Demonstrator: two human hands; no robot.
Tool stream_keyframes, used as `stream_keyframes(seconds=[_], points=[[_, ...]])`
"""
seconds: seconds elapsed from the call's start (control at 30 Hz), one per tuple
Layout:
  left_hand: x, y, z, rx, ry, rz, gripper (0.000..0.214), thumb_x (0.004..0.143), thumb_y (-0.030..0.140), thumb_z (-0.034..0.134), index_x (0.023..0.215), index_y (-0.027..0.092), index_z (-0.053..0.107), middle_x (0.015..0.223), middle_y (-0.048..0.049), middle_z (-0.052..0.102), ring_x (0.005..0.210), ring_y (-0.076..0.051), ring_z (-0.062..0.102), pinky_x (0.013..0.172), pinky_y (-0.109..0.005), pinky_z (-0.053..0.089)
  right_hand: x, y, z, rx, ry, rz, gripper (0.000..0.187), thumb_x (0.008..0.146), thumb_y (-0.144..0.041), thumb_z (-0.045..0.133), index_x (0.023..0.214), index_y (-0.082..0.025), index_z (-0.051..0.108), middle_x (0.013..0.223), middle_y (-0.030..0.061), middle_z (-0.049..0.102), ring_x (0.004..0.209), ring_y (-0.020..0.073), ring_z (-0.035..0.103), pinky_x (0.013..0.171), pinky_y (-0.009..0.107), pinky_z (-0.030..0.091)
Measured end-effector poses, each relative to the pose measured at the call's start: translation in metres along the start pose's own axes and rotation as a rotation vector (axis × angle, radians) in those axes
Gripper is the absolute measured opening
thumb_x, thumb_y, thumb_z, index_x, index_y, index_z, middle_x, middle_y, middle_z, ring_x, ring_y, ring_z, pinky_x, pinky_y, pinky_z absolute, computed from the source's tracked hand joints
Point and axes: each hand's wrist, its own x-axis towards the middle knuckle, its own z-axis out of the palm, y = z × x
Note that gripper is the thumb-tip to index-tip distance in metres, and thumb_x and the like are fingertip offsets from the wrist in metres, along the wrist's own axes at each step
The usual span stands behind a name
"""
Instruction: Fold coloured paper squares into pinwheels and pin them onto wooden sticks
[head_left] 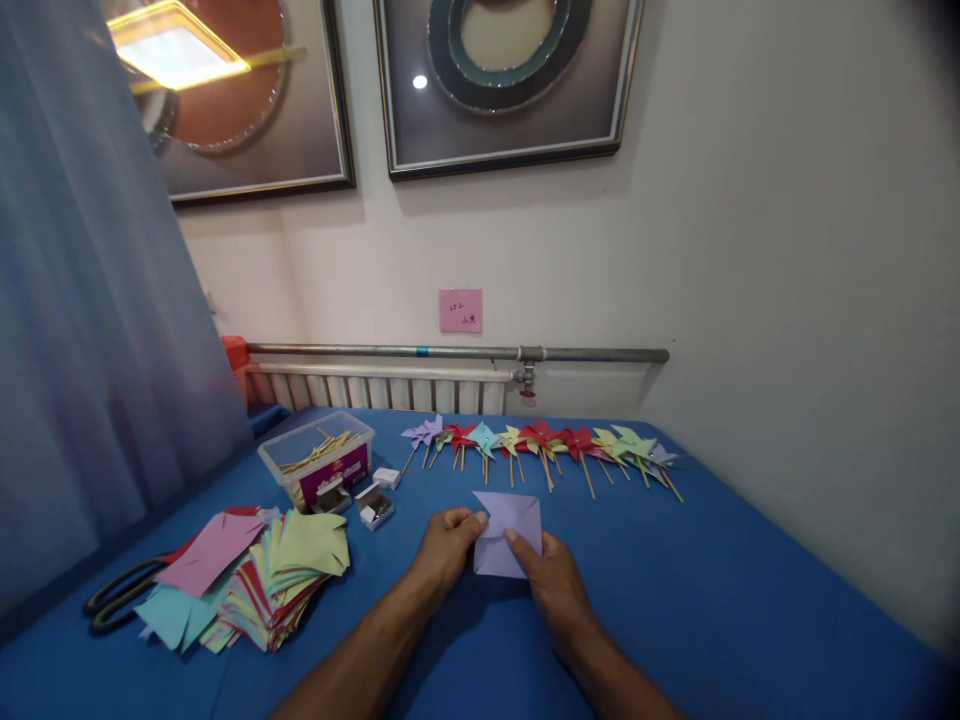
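Both hands hold a purple paper square with slits running in from its corners, above the blue-covered table. My left hand pinches its left edge, thumb at the cut. My right hand grips the right side, thumb pressed flat on the front and fingers behind. To the left lie stacked cut paper squares in several colours, with a pink sheet on top of part of them. Scissors with black handles stick out from under the paper.
A clear plastic box holds wooden sticks. Small open boxes of what look like pins stand beside it. Finished paper pinwheels on sticks lie in a row along the back. A radiator and pipe run behind; a curtain hangs left.
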Motion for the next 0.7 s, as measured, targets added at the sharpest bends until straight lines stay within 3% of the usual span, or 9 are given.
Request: stream_keyframes(seconds=[0.37,0.7], points=[[0.001,-0.001,-0.002,0.044,-0.022,-0.031,0.043,0.057,0.051,0.084,0.063,0.016,0.060,0.055,0.0024,0.056,0.052,-0.011,0.045,0.055,-0.025,0.034,-0.007,-0.007,0.002,-0.057,-0.023,-0.001,0.041,0.072,-0.054,0.078,0.089,-0.018,0.077,0.076,0.0071,0.078,0.071,0.0282,0.073,0.063,0.035,0.056],[0.003,-0.005,0.000,0.119,0.022,-0.037,0.036,0.057,0.037,0.081,0.055,0.021,0.049,0.049,0.0060,0.049,0.047,-0.009,0.040,0.050,-0.024,0.029,-0.010,-0.010,0.005,-0.055,-0.070,-0.002,0.044,0.071,-0.056,0.078,0.091,-0.017,0.077,0.074,0.0061,0.078,0.069,0.0267,0.072,0.060,0.032,0.055]])
